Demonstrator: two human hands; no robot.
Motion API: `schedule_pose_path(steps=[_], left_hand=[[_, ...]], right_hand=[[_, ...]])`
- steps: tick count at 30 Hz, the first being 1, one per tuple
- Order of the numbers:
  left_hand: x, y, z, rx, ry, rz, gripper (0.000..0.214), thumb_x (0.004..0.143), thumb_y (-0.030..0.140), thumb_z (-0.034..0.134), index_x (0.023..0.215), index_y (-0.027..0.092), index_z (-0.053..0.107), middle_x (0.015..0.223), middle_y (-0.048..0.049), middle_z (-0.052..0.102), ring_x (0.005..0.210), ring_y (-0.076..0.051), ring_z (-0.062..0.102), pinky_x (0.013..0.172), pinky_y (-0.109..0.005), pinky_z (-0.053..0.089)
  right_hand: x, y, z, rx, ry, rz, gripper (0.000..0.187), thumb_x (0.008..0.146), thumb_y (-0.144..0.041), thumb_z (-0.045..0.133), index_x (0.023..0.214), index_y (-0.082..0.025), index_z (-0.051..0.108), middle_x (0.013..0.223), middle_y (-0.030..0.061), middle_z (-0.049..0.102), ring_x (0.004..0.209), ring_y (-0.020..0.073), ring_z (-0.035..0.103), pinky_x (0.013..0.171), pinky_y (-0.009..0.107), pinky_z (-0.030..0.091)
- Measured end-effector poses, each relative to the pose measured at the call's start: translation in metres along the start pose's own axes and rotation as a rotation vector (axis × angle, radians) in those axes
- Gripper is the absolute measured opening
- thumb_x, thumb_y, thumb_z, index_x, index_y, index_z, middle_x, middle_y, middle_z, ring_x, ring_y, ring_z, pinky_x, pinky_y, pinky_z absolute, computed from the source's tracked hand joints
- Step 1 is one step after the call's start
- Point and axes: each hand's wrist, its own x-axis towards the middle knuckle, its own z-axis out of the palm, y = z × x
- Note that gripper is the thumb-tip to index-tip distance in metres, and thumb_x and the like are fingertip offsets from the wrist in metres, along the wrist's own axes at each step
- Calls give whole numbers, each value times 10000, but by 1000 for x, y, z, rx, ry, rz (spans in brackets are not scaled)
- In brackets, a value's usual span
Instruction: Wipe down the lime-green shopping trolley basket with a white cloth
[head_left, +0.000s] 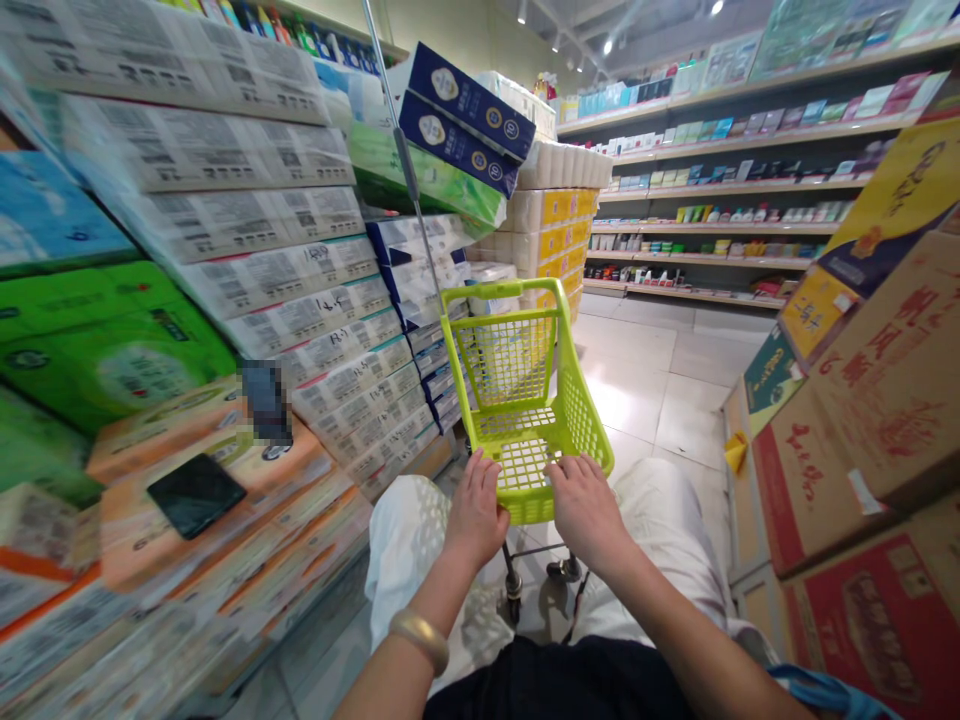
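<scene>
A small lime-green shopping cart [592,420] with a mesh basket stands between my knees, its handle on the far side. My left hand [478,512] grips the left part of the basket's near rim, fingers curled over the edge. On the same rim, further right, lies my right hand [585,500] with its fingers bent over into the basket. Only mesh shows inside the basket. A thin grey pole [405,165] rises at the cart's far left corner. Black caster wheels [513,585] show below.
At left, stacked packs of tissue [300,265] rise high. A black tablet-like device [196,494] and a pixelated object [266,402] lie on orange packs [120,530]. Cardboard cartons [885,370] line the right. Stocked shelves [720,185] stand beyond the tiled floor [630,350].
</scene>
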Motion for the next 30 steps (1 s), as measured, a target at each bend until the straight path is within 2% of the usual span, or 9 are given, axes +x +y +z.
schedule_pose_path(steps=[5,10,12,14,19,22,27,30], left_hand=[[-2,0,4,-2,32,-7,587,649,22,512,1214,159,431,1266,-135,488,1383,-331,309,1100,-563,380],[-3,-6,8,15,70,20,456,759,73,490,1204,160,444,1247,-142,511,1381,-314,320,1075,-546,414],[-3,-8,6,19,59,24,467,758,70,488,1213,166,452,1251,-139,519,1376,-314,332,1066,-549,420],[-3,-7,3,20,33,26,512,719,63,513,1218,165,459,1259,-139,520,1377,-323,329,1074,-551,412],[0,-1,1,3,23,9,582,649,32,524,1213,159,457,1258,-134,516,1383,-325,314,1103,-550,383],[0,1,5,9,50,-6,564,658,35,521,1205,154,450,1257,-138,506,1383,-329,314,1106,-553,382],[-1,-3,5,29,70,31,396,789,92,473,1180,152,454,1217,-142,526,1373,-307,338,1068,-533,430],[-2,-4,0,36,39,49,434,752,90,506,1179,147,458,1224,-142,524,1375,-315,326,1081,-528,419]], right_hand=[[-4,-17,17,83,77,50,170,804,-111,505,902,-186,621,897,83,576,894,239,467,819,360,350],[-1,-51,32,223,127,-78,159,866,-201,507,980,-202,617,951,64,589,913,214,475,831,335,354],[1,-50,34,216,145,-98,162,884,-206,496,988,-212,620,942,55,597,899,201,485,815,320,350],[1,-38,32,189,155,-88,150,881,-202,496,957,-215,625,903,45,596,874,191,492,793,308,342],[-2,0,22,141,183,50,94,832,-180,529,835,-197,621,808,37,580,830,194,487,771,307,331],[-2,-12,23,183,188,81,106,845,-184,521,845,-195,627,827,44,585,851,201,485,787,317,335],[4,-53,31,234,149,-35,124,881,-219,518,925,-208,634,892,46,598,888,200,485,817,318,338],[6,-47,30,206,148,-38,145,904,-235,502,834,-211,628,819,31,587,822,184,485,774,305,330]])
